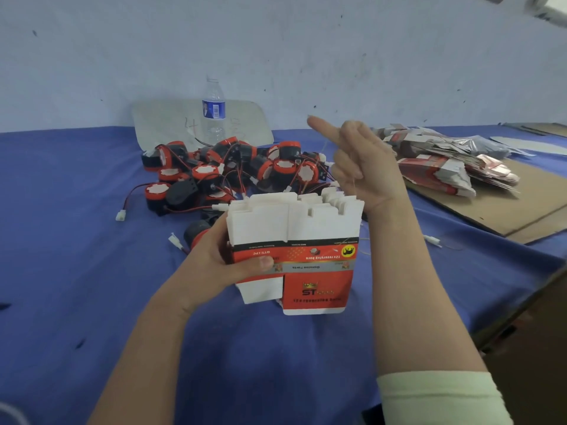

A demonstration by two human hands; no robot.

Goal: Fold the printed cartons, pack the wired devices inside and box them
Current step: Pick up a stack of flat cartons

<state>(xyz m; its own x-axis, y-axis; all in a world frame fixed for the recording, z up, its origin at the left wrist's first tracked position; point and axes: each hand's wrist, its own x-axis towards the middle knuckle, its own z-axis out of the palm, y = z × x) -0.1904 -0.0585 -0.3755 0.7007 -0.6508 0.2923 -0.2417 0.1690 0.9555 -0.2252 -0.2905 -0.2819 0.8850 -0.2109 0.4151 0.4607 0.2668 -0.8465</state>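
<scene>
- Blue cloth (76,240) covers the table in front of us, and everything we name here lies on it or is held above it.
- Our left hand (224,256) grips a stack of flat printed cartons (294,240), red and white with a black band. It holds the stack upright just above the cloth, with the thumb pressed across the printed front and the fingers wrapped behind the left edge.
- The white flaps of the stack fan out a little at the top, and the print faces us upside down.
- Our right hand (362,167) is raised just above and behind the stack's right corner. The index finger points straight out to the left and the other fingers are curled in.
- A thin pale strand (353,185) runs down from those curled fingers toward the stack. We cannot tell whether the fingers pinch it.
- A cream sleeve (438,397) covers the right forearm near the lower edge.
- A heap of black-and-red round wired devices (233,170) lies just behind the stack, its red and black leads and white plugs tangled together.
- A clear plastic water bottle with a blue label (214,110) stands upright behind the heap, in front of a pale handwritten board (171,118) that leans on the wall.
- To the right, well apart from the stack, a loose pile of flat cartons (435,161) rests on a brown cardboard sheet (491,210).
</scene>
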